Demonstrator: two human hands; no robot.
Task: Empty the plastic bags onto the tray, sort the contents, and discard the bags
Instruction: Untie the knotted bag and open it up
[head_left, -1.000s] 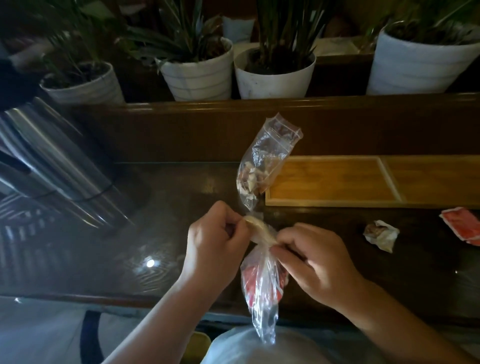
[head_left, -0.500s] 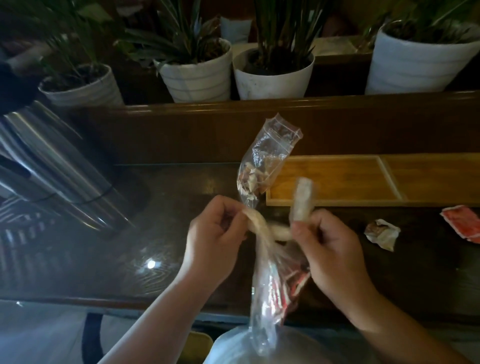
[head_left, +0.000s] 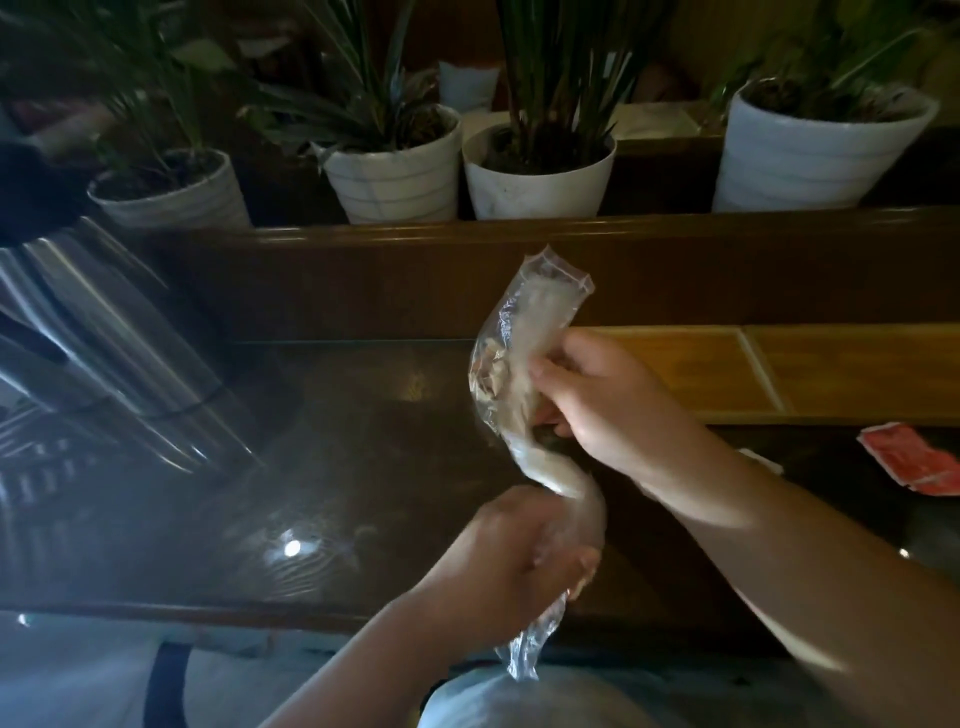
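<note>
Dark, glossy surface (head_left: 363, 467) spreads under both hands, with potted plants (head_left: 540, 171) lined along a ledge beyond it.

Right hand (head_left: 597, 400) is clamped on the upper bag (head_left: 519, 358), thumb and fingers pinching its side, so the bag stands up from the grip with its sealed corner pointing away from the person. Pale, chunky pieces sit inside it, bunched low toward the hand; what they are is too blurred to tell. Below that hand the plastic narrows into a twisted neck (head_left: 550, 475) that runs down to the left hand (head_left: 524, 561), which is curled tight round a second bag (head_left: 540, 634). Its clear tail hangs out beneath the fist, toward the person's lap.

Judging by this, the step in hand is parting the two tied bags, before any emptying. Next, the twist has to be worked loose while the upper bag is kept upright, or the pieces may spill short of the tray.

Just past the right hand lies the wooden tray (head_left: 779, 374), its divider visible and nothing seen in it. Further right of that arm, a red packet (head_left: 935, 462) rests on the surface.
</note>
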